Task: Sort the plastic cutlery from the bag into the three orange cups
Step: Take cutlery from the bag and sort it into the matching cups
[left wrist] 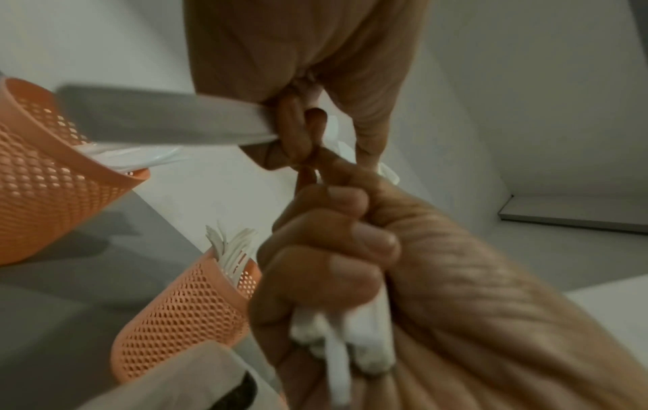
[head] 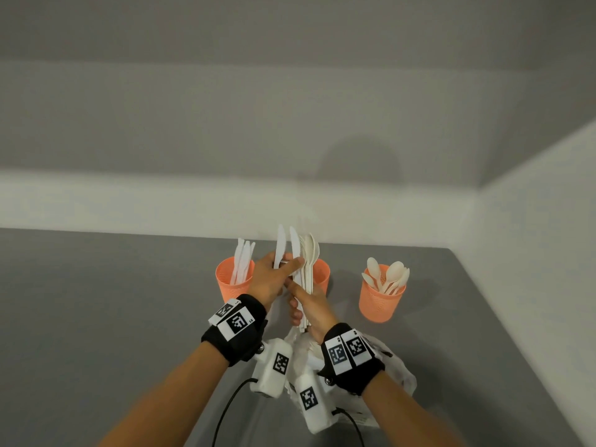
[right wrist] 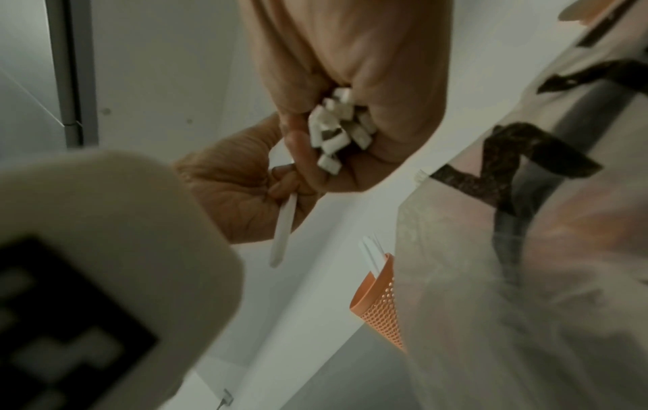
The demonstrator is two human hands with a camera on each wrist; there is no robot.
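Note:
My right hand [head: 301, 306] grips a bundle of white plastic cutlery [head: 308, 269] upright above the table, several spoons and a knife fanned at its top. The handle ends [right wrist: 336, 124] stick out below its curled fingers [right wrist: 301, 155]. My left hand [head: 288, 266] pinches a single white knife [head: 280, 246] right beside the bundle, and its handle [right wrist: 284, 227] hangs below the palm. Three orange mesh cups stand behind: the left cup [head: 232, 282] holds knives, the middle cup [head: 322, 274] is half hidden by my hands and holds forks [left wrist: 231, 249], the right cup [head: 382, 298] holds spoons.
The thin plastic bag [head: 392, 362] lies on the grey table [head: 113, 301] under my right wrist, close to me. A white wall runs just behind the cups, and the table's right edge [head: 516, 333] slants down past the spoon cup.

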